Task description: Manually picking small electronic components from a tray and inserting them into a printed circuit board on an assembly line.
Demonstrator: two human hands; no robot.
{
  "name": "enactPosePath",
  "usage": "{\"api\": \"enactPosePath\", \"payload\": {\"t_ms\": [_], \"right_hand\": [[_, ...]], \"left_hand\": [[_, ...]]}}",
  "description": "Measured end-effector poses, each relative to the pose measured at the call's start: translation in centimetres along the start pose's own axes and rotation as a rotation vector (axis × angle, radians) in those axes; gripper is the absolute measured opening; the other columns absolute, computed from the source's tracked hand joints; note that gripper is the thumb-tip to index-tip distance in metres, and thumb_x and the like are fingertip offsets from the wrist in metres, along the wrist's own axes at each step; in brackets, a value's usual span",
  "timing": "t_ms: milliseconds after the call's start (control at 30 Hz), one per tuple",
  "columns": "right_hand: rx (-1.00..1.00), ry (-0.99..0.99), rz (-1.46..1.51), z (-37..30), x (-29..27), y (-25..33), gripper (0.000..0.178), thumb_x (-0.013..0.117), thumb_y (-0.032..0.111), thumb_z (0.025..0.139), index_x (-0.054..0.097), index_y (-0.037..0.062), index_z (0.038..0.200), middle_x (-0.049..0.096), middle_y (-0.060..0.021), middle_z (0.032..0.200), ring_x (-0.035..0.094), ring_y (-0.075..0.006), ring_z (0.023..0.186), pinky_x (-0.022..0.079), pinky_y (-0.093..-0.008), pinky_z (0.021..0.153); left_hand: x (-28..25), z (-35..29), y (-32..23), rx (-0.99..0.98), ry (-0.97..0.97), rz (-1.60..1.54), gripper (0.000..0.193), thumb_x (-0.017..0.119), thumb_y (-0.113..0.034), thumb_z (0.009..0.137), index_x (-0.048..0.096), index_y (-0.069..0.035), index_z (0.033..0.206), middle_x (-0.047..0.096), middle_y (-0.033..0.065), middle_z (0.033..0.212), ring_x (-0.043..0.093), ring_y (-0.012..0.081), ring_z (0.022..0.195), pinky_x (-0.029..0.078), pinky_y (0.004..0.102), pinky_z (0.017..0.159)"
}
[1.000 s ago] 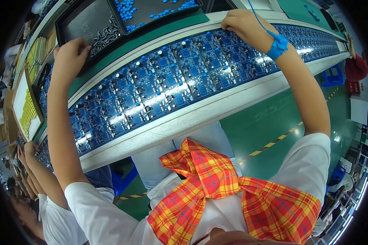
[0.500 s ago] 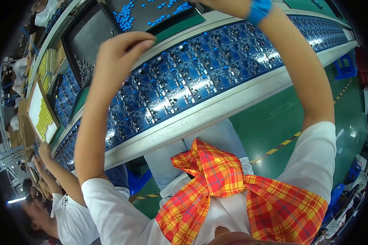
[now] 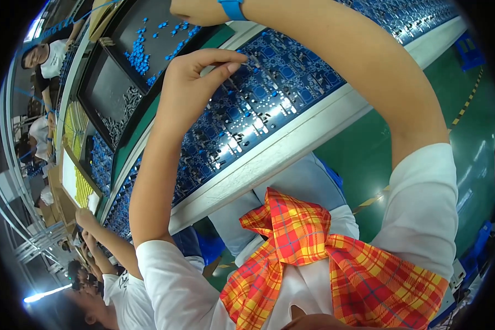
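Observation:
My left hand [image 3: 195,85] hovers over a long row of blue circuit boards [image 3: 291,69]. Its thumb and index finger come together in a pinch just above the boards; whatever may be between the fingertips is too small to make out. My right hand [image 3: 197,12] reaches across to the upper edge of the view, beside a dark tray [image 3: 168,11] of small blue disc-shaped components [image 3: 139,55]. The view's edge cuts that hand off and its fingertips are hidden. A blue band [image 3: 232,9] circles my right wrist.
A second tray section [image 3: 107,77] holds silvery leaded parts [image 3: 124,118]. Pale metal rails [image 3: 247,159] border the boards. To the left stands a box with yellow strips [image 3: 82,190]; a co-worker's arm [image 3: 107,236] reaches toward it. More people work farther off.
My right hand has moved left toward the blue components. My left hand has shifted right over the boards, its fingertips now in a pinch. The whole view has turned somewhat.

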State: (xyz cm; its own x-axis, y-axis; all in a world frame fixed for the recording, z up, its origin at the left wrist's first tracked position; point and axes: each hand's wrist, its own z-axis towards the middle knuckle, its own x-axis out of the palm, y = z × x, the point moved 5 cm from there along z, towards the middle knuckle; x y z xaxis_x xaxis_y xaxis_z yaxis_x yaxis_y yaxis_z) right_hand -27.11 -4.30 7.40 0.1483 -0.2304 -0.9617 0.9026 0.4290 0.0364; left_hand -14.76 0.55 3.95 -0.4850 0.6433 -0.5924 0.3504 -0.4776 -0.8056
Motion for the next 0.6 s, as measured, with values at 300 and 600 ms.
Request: {"api": "enactPosePath", "payload": {"t_ms": [300,600], "right_hand": [[0.326,0.203,-0.027,0.4,-1.2,1.0,0.020,0.059,0.011,0.085,0.064,-0.0049,0.094,0.067,-0.0245,0.087,0.066,-0.0387,0.086,0.053,-0.0457,0.075],[-0.010,-0.476,0.341,0.6,1.3,-0.3,0.023,0.049,0.013,0.093,0.062,-0.0056,0.096,0.065,-0.0235,0.084,0.063,-0.0409,0.081,0.051,-0.0472,0.074]], "left_hand": [[2.0,1.3,-1.8,0.200,-0.101,0.333,0.013,0.068,-0.007,0.084,0.075,-0.008,0.096,0.070,0.0065,0.087,0.064,0.0221,0.084,0.047,0.0342,0.079],[3.3,1.9,-1.2,0.453,-0.098,0.652,0.012,0.067,-0.007,0.081,0.073,-0.013,0.090,0.066,0.0020,0.093,0.056,0.0244,0.099,0.034,0.0419,0.088]]}}
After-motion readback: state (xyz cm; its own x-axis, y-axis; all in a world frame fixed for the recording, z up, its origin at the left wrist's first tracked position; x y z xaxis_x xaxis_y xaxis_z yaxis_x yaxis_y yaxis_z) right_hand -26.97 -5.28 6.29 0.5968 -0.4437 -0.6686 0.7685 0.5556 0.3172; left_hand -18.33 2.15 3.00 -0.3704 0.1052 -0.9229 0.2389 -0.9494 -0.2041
